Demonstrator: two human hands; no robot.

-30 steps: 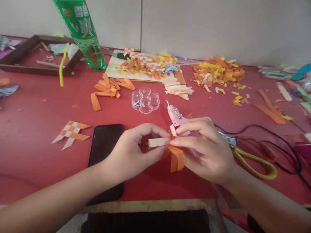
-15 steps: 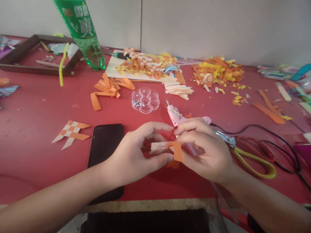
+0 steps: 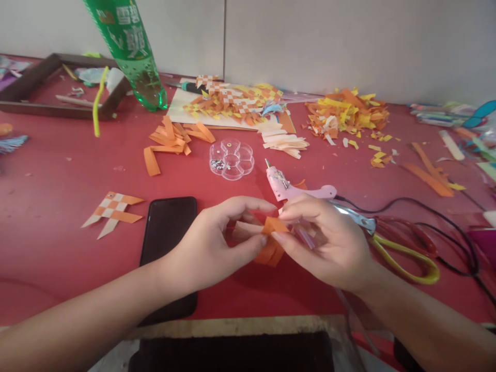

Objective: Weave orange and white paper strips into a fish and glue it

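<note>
Between my hands is a small weave of orange and cream paper strips [image 3: 273, 226], held just above the red table. My left hand [image 3: 217, 243] pinches its left side between thumb and fingers. From the right, my right hand [image 3: 325, 240] grips the same strips with thumb and fingertips. Cream ends point left, and orange ends hang below the thumbs; part of the weave is hidden by my fingers. A finished checkered paper fish [image 3: 113, 211] lies to the left. Behind my right hand rests a pink glue gun [image 3: 284, 186], with scissors [image 3: 406, 261] beside it.
A black phone [image 3: 168, 227] lies under my left wrist. Farther back are a clear flower-shaped bead box [image 3: 231, 175], orange strips [image 3: 170, 137], cream strips [image 3: 284, 142], a heap of paper scraps [image 3: 349, 113], a green bottle [image 3: 135, 57] and a brown frame [image 3: 34, 108].
The orange strip that stood upright at the front is now folded over between my thumbs. My right thumb has moved onto it, and more orange ends show below.
</note>
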